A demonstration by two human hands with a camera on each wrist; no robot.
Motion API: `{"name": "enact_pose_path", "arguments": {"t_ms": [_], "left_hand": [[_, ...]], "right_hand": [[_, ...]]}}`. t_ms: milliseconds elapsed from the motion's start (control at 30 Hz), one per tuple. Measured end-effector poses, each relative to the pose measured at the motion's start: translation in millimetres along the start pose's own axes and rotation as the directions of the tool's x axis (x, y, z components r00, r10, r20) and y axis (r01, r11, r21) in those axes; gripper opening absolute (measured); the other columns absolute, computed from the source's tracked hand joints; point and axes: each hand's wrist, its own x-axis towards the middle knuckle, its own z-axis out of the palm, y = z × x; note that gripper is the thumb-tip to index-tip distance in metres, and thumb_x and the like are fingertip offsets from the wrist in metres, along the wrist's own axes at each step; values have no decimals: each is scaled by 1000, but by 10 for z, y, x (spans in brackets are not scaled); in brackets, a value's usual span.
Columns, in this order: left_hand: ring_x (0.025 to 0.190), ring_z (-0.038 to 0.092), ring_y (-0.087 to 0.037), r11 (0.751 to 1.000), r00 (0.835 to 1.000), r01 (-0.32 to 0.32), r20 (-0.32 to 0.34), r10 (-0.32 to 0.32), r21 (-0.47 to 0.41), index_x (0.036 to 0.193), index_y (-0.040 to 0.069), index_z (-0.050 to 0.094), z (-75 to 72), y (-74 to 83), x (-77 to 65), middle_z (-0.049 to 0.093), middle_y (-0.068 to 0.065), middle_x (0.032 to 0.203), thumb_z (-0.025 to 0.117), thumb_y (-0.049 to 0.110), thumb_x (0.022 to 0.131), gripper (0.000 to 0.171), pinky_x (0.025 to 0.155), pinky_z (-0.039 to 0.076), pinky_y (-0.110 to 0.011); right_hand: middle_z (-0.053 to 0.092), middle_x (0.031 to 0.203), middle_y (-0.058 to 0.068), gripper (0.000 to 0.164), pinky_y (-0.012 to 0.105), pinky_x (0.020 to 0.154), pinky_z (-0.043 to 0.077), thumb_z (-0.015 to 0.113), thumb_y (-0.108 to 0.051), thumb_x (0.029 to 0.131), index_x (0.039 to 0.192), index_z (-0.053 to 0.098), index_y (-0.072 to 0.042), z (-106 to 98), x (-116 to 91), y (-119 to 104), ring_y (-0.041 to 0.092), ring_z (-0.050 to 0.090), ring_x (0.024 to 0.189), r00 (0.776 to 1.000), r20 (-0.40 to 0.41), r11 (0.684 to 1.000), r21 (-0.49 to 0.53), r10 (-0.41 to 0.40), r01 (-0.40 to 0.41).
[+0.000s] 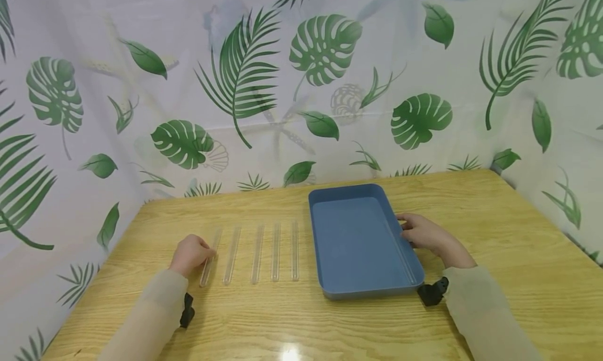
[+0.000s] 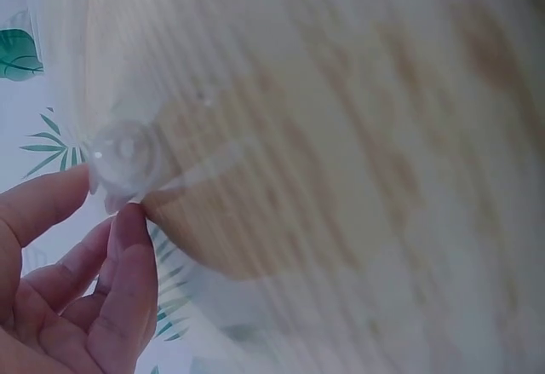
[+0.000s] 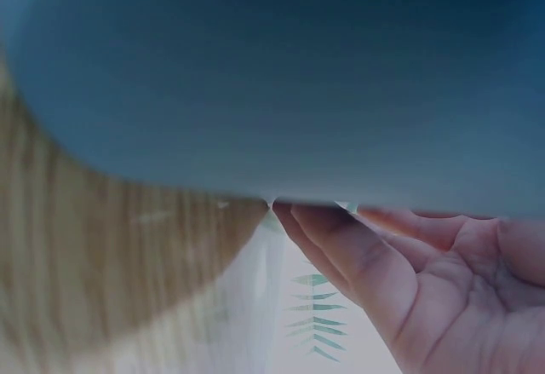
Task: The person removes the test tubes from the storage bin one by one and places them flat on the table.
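Observation:
With thumb and fingertips, my left hand (image 1: 192,254) pinches the leftmost clear test tube (image 1: 205,274), which lies slanted on the table. In the left wrist view, the test tube (image 2: 128,154) appears end-on between the thumb and fingers. My right hand (image 1: 426,235) is at the right side of a blue tray (image 1: 367,293), its fingertips touching the outer wall. From the right wrist view, those fingers (image 3: 358,250) extend up against the tray wall (image 3: 255,135). Inside the tray, one clear test tube (image 1: 406,261) lies along the right wall.
Several more clear test tubes (image 1: 256,254) lie in a row between the left hand and the tray, roughly parallel. The wooden table (image 1: 282,319) meets a leaf-patterned cloth (image 1: 264,157) at its back edge.

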Motion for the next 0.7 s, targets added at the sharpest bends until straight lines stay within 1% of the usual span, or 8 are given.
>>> {"name": "enact_pose_path", "arguments": {"t_ms": [333, 533, 700], "left_hand": [[52, 45, -16, 999, 1000, 5, 4, -5, -33, 72, -4, 60, -7, -52, 8, 53, -7, 59, 62, 13, 80, 19, 49, 40, -26], [53, 48, -17, 999, 1000, 3, 8, -3, -38, 70, -4, 60, -28, -57, -19, 55, -8, 60, 62, 11, 80, 18, 50, 41, -27], [54, 48, -17, 1000, 1000, -2, 13, 2, -30, 72, -5, 61, -35, -68, -30, 56, -8, 61, 62, 11, 81, 18, 50, 40, -27]], "right_hand": [[33, 123, 38, 51, 42, 77, 47, 31, 5, 88, 134, 12, 15, 12, 2, -3, 40, 47, 104, 1000, -10, 1000, -9, 4, -4], [36, 120, 37, 51, 42, 75, 47, 32, 5, 88, 133, 13, 15, 9, 4, 0, 38, 50, 101, 1000, -17, 1000, -19, -2, 2], [36, 121, 37, 51, 42, 75, 47, 32, 5, 88, 134, 13, 15, 12, 11, 8, 38, 49, 101, 1000, -15, 1000, -18, 2, -2]]}}
